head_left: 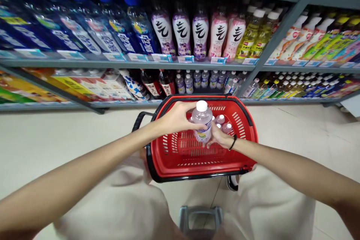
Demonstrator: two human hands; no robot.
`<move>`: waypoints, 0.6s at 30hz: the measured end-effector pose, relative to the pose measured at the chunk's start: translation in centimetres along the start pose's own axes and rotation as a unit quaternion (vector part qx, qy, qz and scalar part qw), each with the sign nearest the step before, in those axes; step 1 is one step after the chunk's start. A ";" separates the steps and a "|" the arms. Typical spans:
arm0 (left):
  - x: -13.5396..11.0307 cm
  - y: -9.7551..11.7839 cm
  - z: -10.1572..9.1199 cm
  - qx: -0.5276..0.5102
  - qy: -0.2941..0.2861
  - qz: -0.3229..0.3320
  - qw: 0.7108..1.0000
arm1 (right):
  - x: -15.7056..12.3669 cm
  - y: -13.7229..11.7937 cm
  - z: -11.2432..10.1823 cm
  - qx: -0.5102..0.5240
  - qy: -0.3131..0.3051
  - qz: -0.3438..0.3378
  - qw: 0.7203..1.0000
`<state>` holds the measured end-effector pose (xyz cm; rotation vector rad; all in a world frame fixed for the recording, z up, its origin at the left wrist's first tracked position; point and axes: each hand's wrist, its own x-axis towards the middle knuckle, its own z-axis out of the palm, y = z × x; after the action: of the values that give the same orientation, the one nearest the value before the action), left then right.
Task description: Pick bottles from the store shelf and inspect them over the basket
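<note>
A clear drink bottle [202,122] with a white cap and a purple-and-yellow label stands nearly upright between my hands, over the red shopping basket [165,165]. My left hand [182,116] grips its upper part, thumb across the front. Lower down on its right side, my right hand [218,135] is closed around the base; a dark band circles that wrist. Several similar white-capped bottles [221,119] lie in the basket, behind and right of my right hand, partly hidden by it.
The basket's black handle [137,120] sticks out at its left. Beyond, the lower shelf [180,90] holds small bottles and dark red-labelled ones; the shelf above carries blue-capped and purple bottles [181,32]. A grey stool-like frame [201,210] stands on the floor between my knees.
</note>
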<state>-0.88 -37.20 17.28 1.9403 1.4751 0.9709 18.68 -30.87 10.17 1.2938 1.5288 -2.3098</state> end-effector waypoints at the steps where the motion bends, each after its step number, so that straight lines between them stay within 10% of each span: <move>1: -0.3 0.0 -0.1 0.009 0.002 0.014 1.000 | -0.1 0.1 0.0 -0.015 -0.003 0.001 1.000; 9: -1.1 0.3 -0.3 0.085 -0.015 0.130 0.988 | 0.5 -0.1 -0.5 -0.083 0.042 -0.012 0.996; 18: -0.6 -0.2 0.0 0.135 -0.014 0.119 0.984 | 1.1 0.6 -2.0 -0.116 0.036 -0.034 0.992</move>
<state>-1.06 -37.76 17.00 2.3578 1.4439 0.8725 19.45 -29.14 8.72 1.2953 1.8280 -2.0650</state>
